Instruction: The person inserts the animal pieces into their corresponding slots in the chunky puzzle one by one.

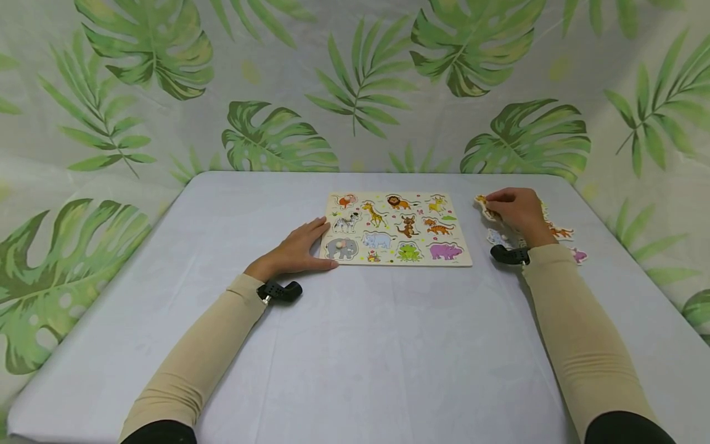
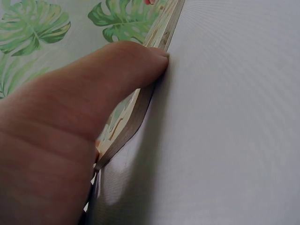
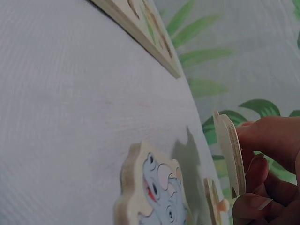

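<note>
A flat wooden puzzle board (image 1: pixel 388 258) with coloured animal pictures lies on the white table. My left hand (image 1: pixel 296 248) rests at its left side, fingers extended along the left edge and thumb against the front corner; the left wrist view shows the thumb (image 2: pixel 126 65) touching the board's edge. Off the board's right side, my right hand (image 1: pixel 520 209) pinches a thin wooden puzzle piece (image 3: pixel 232 152) between thumb and fingers. In the head view this puzzle piece (image 1: pixel 481 201) shows yellow-orange at its tip. Its printed face is turned away in the right wrist view.
Several loose animal pieces lie around and under my right hand, among them a blue-grey one (image 3: pixel 164 192), an orange one (image 1: pixel 561 232) and a purple one (image 1: pixel 579 255). A leaf-patterned cloth (image 1: pixel 383 86) hangs behind the table's far edge.
</note>
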